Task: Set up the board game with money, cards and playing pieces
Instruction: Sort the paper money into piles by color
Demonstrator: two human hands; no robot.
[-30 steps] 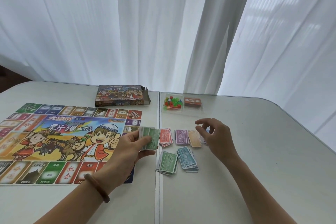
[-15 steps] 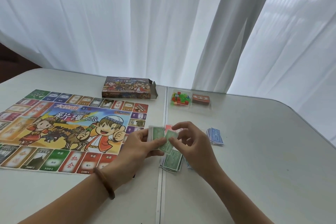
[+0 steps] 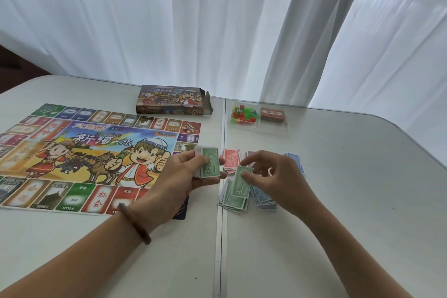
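Colourful paper board [image 3: 96, 152] laid out, money part-sorted: left grip [image 3: 186, 176] clamps a green banknote stack [image 3: 210, 162], right grip [image 3: 280, 179] pinches one green note [image 3: 242, 185]; bagged plastic pieces [image 3: 242, 115], red card deck [image 3: 272, 115] untouched

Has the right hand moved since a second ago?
Yes. The right hand has come nearer the table seam, now pinching a green note over the green pile.

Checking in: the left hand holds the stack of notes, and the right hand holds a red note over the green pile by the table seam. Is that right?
Not quite. The note that the right hand pinches is green, not red; the head view shows it over the green pile. The left hand does hold the stack of notes.
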